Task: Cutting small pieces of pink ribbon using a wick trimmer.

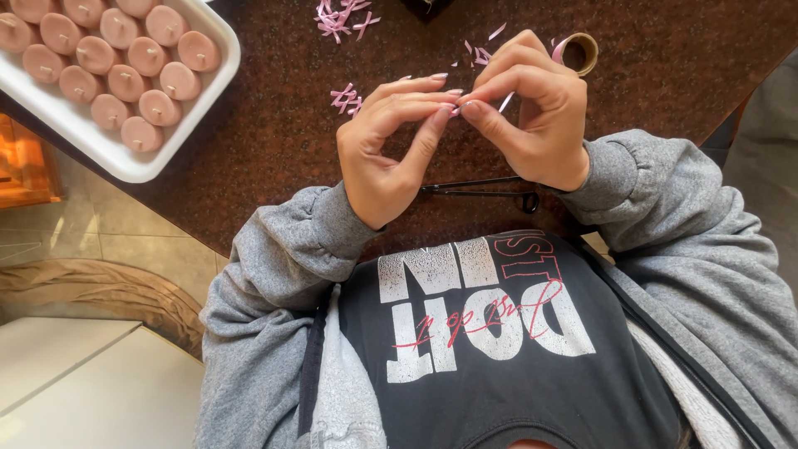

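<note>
— Both hands meet above the dark speckled worktop (274, 141), and each grip is pressed together on 1 thin pink ribbon strip (506, 102). The left hand (391, 145) pinches near its end with thumb and forefinger; the right hand (532, 116) pinches just beside it, fingertip against fingertip.

— Where does the strip sit exactly?

— Between the 2 pinches, held in the air over the worktop, in front of the grey sleeves. Only a short pale piece shows below the right forefinger; the rest is hidden by the fingers.

— How would it handle?

— My judgement: very light, soft and limp, easy to crease or let slip, so it wants a fingertip hold close to the end rather than a whole-hand hold.

— What lies around, big things first?

— A white tray (179, 137) at the worktop's left corner, holding rows of small round pink candles (148, 56) with short wicks. Closer to the body, black scissors (486, 191) lie flat, partly under the wrists. Beyond the right hand stands a small ribbon spool (579, 51) with a cardboard core. Then 2 little heaps of pink ribbon scraps (341, 17), 1 at the far edge and 1 just beside the left fingers.

— Anything in the way?

— Nothing touches the hands; the scissors lie nearest, under the wrists.
</note>
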